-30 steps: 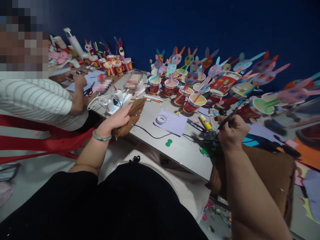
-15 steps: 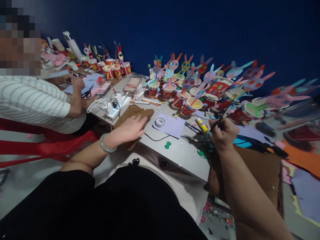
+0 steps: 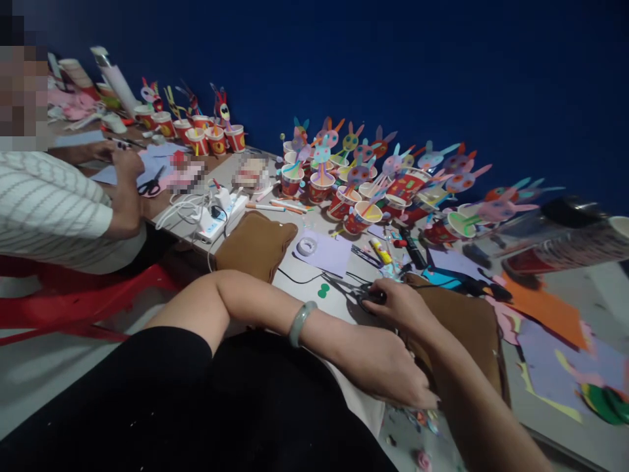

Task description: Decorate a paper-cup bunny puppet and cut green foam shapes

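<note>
Black-handled scissors [image 3: 364, 295] are gripped in my right hand [image 3: 403, 307], low over the table, with the blades pointing left. Just left of the blade tips lies a small green paper piece [image 3: 323, 290] shaped like two joined discs. My left hand [image 3: 400, 370] reaches across my body to the table's front edge, close beside my right forearm. Its back faces up and its fingers are mostly hidden, so I cannot see whether it holds anything. A brown pad [image 3: 462, 328] lies under and beyond my right forearm.
Paper cups with colourful rabbit figures [image 3: 361, 216] crowd the back. A tape roll [image 3: 307, 246] sits on purple paper [image 3: 334, 255], near a yellow glue stick [image 3: 379, 250]. Left are another brown pad [image 3: 255, 246], a power strip [image 3: 223, 219] and a person in a striped sleeve [image 3: 54, 196].
My left hand has moved from the left brown pad across to the right. My right hand has come down and left, and scissors now show in it. The view has turned right.
</note>
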